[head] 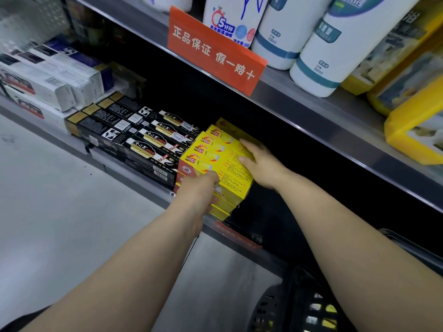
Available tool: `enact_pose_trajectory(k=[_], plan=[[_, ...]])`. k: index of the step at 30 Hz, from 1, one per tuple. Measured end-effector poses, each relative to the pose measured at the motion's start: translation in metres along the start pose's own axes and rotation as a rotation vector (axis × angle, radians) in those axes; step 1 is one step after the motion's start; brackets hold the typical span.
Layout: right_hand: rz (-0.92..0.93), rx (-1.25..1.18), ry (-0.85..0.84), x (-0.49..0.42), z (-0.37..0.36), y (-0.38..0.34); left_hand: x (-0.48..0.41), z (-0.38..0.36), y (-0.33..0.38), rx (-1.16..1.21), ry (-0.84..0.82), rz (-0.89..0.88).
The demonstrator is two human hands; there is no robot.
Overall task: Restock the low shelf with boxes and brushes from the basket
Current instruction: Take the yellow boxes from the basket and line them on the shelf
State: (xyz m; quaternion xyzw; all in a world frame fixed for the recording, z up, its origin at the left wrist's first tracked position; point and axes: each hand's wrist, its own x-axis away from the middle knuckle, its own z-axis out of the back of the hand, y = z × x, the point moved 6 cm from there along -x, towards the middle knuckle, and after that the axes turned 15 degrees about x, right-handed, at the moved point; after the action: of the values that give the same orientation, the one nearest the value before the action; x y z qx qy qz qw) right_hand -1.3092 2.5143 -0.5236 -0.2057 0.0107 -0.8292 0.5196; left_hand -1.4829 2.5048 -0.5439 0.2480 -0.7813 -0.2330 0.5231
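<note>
boxes [223, 164] on low shelf [148, 185] — stacked

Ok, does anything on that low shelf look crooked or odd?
Only the yellow boxes: their layers are stepped, not flush, with lower ones poking out at the front right. The left hand grips the near end and the right hand lies flat on top. The black boxes look tidy.

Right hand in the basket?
No, the right hand lies flat on top of the yellow boxes, away from the basket at lower right.
</note>
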Motion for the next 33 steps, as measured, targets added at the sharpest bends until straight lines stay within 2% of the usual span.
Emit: enact_pose_trajectory(k=[4, 9, 15, 25, 30, 33], plan=[[-0.025, -0.075, 0.008, 0.001, 0.000, -0.001, 0.001, -0.003, -0.003, -0.032, 0.008, -0.001], [-0.185, -0.243, -0.018, 0.003, -0.006, 0.014, 0.006, -0.002, -0.003, -0.037, -0.001, -0.019], [-0.186, -0.304, -0.011, 0.003, -0.008, 0.015, 0.010, -0.005, -0.004, -0.024, -0.008, -0.034], [-0.196, -0.146, 0.018, 0.006, -0.004, 0.014, 0.018, -0.010, -0.004, 0.000, 0.020, -0.022], [-0.192, -0.012, -0.043, 0.030, 0.019, 0.005, 0.036, -0.022, 0.006, -0.099, 0.016, -0.208], [-0.104, -0.092, 0.016, 0.071, 0.047, -0.004, 0.061, -0.041, 0.013, -0.247, -0.096, -0.400]])
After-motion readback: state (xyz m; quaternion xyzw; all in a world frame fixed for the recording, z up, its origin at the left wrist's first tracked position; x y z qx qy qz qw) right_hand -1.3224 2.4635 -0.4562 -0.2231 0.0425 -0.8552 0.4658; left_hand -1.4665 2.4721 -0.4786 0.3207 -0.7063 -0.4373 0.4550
